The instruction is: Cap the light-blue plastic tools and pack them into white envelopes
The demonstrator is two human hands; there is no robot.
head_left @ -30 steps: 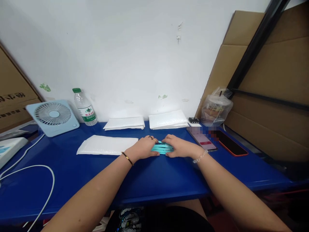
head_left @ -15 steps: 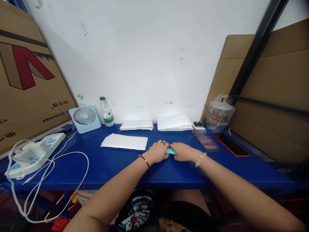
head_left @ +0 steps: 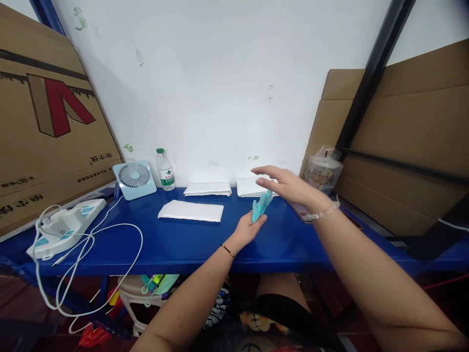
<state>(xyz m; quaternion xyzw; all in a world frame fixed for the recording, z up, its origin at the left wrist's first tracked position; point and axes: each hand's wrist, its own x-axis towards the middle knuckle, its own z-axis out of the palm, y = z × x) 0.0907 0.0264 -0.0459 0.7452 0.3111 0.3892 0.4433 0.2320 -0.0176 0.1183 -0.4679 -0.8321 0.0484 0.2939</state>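
My left hand (head_left: 249,227) is closed around the lower end of a bundle of thin teal sticks (head_left: 261,205), raised just off the blue table (head_left: 190,242) and tilted up to the right. Their exact kind is too small to make out. Above and to the right of the bundle, my right hand (head_left: 287,185) is open with its fingers stretched out to the left, holding nothing. A white padded mailer (head_left: 191,210) lies flat to the left of my left hand. Behind it is a white mailer stack (head_left: 207,188); another mailer stack (head_left: 246,187) is partly hidden by my right hand.
A blue fan (head_left: 134,178) and a water bottle (head_left: 166,171) stand at the back left. A power strip (head_left: 78,220) with loose white cables sits at the left. To the right are a phone (head_left: 298,210), partly covered by my arm, and a bagged cup (head_left: 323,171) beside cardboard (head_left: 406,132).
My right hand has let go of the teal bundle and lifted up, fingers opening. My left hand has turned and tipped the bundle upward. The view has shifted, showing more of the left side.
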